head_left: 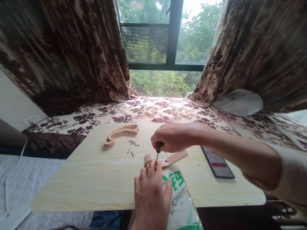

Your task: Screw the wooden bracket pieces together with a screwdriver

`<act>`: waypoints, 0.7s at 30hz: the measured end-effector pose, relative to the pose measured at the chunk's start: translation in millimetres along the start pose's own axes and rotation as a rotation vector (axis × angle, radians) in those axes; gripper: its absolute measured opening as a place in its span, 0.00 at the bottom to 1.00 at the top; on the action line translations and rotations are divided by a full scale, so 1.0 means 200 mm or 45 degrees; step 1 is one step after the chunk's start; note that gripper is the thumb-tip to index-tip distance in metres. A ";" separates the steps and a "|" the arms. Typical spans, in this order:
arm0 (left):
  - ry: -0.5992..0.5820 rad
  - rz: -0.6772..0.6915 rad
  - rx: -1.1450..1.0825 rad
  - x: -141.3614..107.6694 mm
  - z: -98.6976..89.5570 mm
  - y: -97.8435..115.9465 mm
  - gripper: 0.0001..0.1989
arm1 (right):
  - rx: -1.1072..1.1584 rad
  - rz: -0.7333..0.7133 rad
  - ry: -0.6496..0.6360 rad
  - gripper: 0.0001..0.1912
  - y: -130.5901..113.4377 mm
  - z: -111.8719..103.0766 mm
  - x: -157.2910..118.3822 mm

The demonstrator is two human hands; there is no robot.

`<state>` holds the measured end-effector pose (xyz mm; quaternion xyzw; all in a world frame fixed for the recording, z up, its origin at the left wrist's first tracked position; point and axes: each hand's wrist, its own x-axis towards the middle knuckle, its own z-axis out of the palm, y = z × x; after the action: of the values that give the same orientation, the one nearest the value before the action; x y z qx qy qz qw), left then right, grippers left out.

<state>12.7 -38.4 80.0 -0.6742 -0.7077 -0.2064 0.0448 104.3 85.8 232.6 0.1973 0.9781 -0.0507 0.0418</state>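
Observation:
My right hand (pixel 176 137) is closed around the black handle of a screwdriver (pixel 158 147), which points down at a curved wooden piece (pixel 178 157). The shaft's tip ends at the fingertips of my left hand (pixel 152 191), and whatever screw is there is hidden. Those fingertips press on the wooden piece and hold it down. It rests on a white and green plastic package (pixel 181 207) that hangs over the table's front edge. Several loose screws (pixel 132 153) lie to the left of the screwdriver. Farther left are more curved wooden pieces (pixel 121 131) with holes.
The pale wooden table (pixel 96 179) has rounded corners. A phone (pixel 219 166) with a lit screen lies under my right forearm. Behind stands a window ledge with a floral cover (pixel 153 110), a white plastic bag (pixel 240 102) and patterned curtains (pixel 96 48).

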 end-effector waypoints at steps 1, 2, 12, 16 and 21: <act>-0.002 0.002 0.001 0.00 0.00 0.00 0.21 | 0.015 -0.003 -0.003 0.15 0.00 0.00 0.00; 0.000 0.002 0.007 0.00 0.00 0.00 0.21 | 0.028 -0.002 -0.008 0.15 0.01 0.01 0.00; 0.006 0.001 0.059 0.00 0.00 0.02 0.21 | 0.042 0.022 -0.024 0.14 0.00 0.01 0.01; 0.000 -0.013 0.049 0.01 0.00 0.02 0.21 | 0.009 0.142 -0.082 0.11 -0.02 -0.02 0.02; -0.014 -0.029 0.052 0.01 0.00 0.01 0.21 | -0.111 0.139 -0.174 0.15 -0.03 -0.06 0.00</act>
<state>15.1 -37.0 80.8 -0.6661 -0.7197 -0.1886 0.0524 100.4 81.8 244.2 0.2444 0.9621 -0.0189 0.1198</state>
